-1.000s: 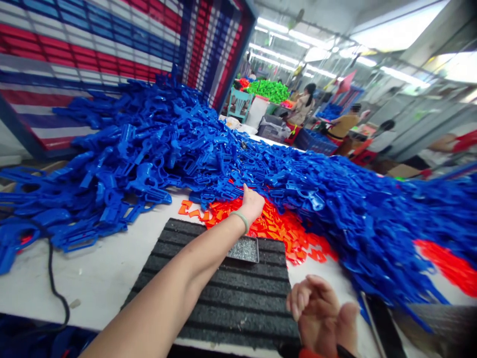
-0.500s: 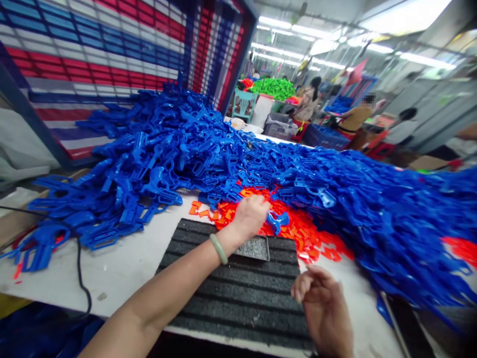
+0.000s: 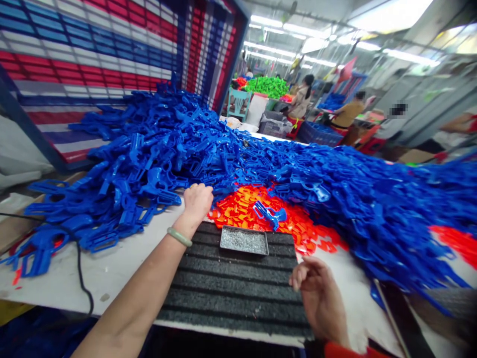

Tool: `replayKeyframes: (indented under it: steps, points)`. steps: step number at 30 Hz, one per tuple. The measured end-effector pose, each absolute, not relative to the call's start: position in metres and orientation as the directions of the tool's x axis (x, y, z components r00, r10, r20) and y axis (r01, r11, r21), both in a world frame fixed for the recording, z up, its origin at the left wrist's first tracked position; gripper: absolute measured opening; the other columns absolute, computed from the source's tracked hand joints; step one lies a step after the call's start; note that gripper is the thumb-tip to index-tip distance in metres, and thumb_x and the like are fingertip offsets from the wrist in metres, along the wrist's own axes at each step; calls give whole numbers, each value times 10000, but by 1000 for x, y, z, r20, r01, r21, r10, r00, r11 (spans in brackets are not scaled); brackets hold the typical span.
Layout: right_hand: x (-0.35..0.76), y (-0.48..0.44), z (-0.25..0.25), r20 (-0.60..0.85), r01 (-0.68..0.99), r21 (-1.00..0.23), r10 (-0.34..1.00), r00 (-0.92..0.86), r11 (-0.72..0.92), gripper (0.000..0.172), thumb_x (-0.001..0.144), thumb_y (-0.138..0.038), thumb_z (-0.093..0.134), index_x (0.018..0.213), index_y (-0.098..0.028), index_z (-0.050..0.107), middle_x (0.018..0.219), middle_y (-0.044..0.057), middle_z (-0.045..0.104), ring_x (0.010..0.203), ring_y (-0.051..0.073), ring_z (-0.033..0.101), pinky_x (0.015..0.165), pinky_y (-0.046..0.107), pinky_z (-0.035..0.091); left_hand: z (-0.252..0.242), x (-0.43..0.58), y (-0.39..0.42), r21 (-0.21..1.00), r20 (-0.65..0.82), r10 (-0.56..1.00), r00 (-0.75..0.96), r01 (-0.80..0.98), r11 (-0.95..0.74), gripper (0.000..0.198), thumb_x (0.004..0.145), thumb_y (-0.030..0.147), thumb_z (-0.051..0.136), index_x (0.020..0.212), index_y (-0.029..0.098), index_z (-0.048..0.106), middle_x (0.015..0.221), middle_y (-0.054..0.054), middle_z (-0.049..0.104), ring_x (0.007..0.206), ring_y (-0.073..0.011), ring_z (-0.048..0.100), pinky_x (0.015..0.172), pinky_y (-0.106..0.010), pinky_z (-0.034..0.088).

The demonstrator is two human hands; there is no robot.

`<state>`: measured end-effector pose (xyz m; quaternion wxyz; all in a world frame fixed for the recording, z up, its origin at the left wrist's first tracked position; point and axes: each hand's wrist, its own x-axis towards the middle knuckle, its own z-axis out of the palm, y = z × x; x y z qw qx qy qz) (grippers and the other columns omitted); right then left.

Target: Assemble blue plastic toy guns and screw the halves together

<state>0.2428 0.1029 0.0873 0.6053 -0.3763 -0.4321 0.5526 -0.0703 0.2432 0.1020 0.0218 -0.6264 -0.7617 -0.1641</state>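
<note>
My left hand [image 3: 198,201], a pale green bangle [image 3: 179,236] on its wrist, reaches to the left edge of a pile of small orange plastic pieces [image 3: 238,209]. Its fingers curl downward, and their tips and anything in them are hidden. A blue toy-gun-shaped plastic part [image 3: 271,215] rests on the orange pile. Just in front stands a shallow tray [image 3: 244,240] of tiny silvery pieces, on a dark ridged mat [image 3: 231,288]. My right hand [image 3: 320,296] is by the mat's right edge, palm partly up, fingers loosely bent and apart, with nothing visible in it.
Large heaps of blue toy gun parts [image 3: 179,144] lie behind and on both sides. A crate lined with striped cloth [image 3: 97,64] tilts at the left. A black cable [image 3: 80,268] crosses the white table [image 3: 122,273]. A dark phone-like slab [image 3: 404,318] lies at right. Several people sit farther back.
My left hand has moved left from over the tray to the orange pile's left edge, uncovering the tray and more of the blue part. My right hand has hardly moved.
</note>
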Motion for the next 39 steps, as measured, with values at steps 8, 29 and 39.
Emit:
replayKeyframes:
  steps: [8,29,39]
  points:
    - [234,105,84,75,-302,-950,996,40,83,226,906,-419,541,969,-229,647,638,-14,584,555,132,559,540,274,471,122,-100,200,469,294,892,-344,865,179,374,914,222,350,1131,219,655,843,-23,717,791,-173,661,781,-266,483]
    - [299,177,28,305,894,-438,951,53,91,350,910,-369,398,945,-165,681,949,135,660,888,252,608,807,395,490,88,7,120,504,33,743,669,631,-590,214,927,251,550,1096,249,680,965,-41,690,913,-190,633,824,-273,459]
    - [338,200,15,201,954,-210,964,-173,215,208,801,-230,557,953,-167,684,997,128,578,858,242,584,804,380,484,63,-20,27,295,-21,973,230,931,-214,685,752,345,733,1382,274,474,1151,-118,521,1009,-317,542,839,-470,511]
